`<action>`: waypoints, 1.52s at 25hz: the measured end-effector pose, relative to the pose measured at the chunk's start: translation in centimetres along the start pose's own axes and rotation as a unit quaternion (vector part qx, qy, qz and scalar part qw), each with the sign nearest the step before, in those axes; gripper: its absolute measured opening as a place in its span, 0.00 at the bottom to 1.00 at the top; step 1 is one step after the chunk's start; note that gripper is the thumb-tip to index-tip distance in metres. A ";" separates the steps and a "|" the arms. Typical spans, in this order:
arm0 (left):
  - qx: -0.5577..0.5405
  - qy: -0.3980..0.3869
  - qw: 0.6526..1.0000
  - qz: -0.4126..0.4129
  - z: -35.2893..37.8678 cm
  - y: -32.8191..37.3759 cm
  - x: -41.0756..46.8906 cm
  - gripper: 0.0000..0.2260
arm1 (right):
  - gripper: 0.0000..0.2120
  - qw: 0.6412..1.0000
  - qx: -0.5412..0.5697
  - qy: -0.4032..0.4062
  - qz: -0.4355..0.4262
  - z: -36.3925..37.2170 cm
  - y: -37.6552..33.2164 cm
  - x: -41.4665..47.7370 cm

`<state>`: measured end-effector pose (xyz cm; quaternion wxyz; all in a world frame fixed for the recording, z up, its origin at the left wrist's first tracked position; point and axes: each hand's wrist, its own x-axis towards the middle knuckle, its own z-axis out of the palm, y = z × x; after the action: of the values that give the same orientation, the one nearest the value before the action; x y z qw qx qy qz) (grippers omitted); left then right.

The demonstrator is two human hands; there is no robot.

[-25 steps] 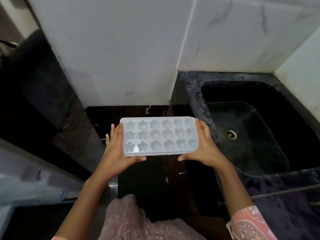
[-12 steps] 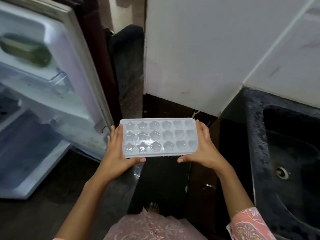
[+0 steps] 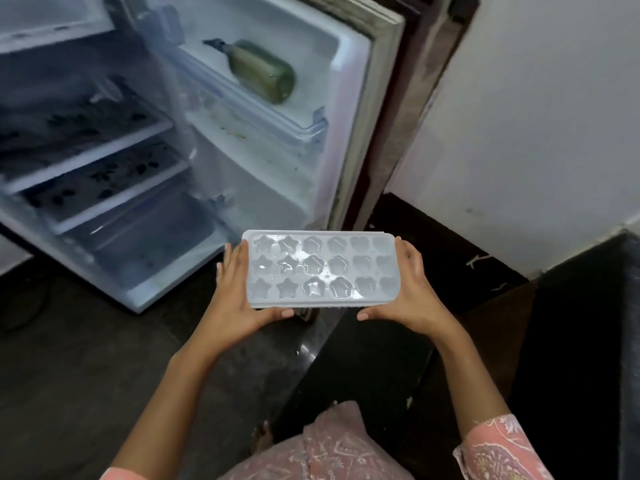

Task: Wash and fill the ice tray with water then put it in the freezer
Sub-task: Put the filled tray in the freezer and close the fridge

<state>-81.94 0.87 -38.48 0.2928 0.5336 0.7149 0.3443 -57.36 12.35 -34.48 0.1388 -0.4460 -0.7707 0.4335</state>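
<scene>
2 hands hold the ice tray flat in the air, in the middle of the view and a little low. It is pale and see-through, with 3 rows of 6 little cups shaped like stars, flowers and hearts. The cups shine, but I cannot tell how full they are. The left hand grips the tray's 9 o'clock end, with its fingers up along the end and its thumb on the near edge. The right hand grips the 3 o'clock end the same way. A pink patterned sleeve shows on the right arm at 5 o'clock.

At 10 o'clock from the tray stands an open fridge. It has 2 shelves and a clear drawer under them. The fridge door is swung wide at 12 o'clock, just past the tray. A green bottle lies on its side in the door's top rack. A white wall is at 2 o'clock. A dark counter is at 4 o'clock. The dark floor is at 8 o'clock.
</scene>
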 end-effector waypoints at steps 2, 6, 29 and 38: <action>0.001 0.025 1.000 -0.015 -1.9 -1.3 -1.0 0.60 | 0.53 0.999 0.000 -0.024 -0.023 1.8 -1.5 1.3; -0.003 0.069 0.997 -0.044 -5.3 -3.7 -3.0 0.60 | 0.52 0.996 -0.008 -0.061 -0.058 5.0 -4.3 3.9; -0.048 0.242 0.953 -0.177 -22.6 -14.4 6.0 0.58 | 0.57 0.963 -0.063 -0.172 -0.198 16.3 -20.1 29.4; -0.035 0.291 0.938 -0.187 -29.4 -18.5 14.3 0.59 | 0.57 0.954 -0.027 -0.191 -0.229 19.0 -25.1 41.8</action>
<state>-119.09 5.78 -36.72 0.1494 0.2564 0.8431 0.4485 -106.55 30.06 -32.89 0.0722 -0.1697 -0.8756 0.4464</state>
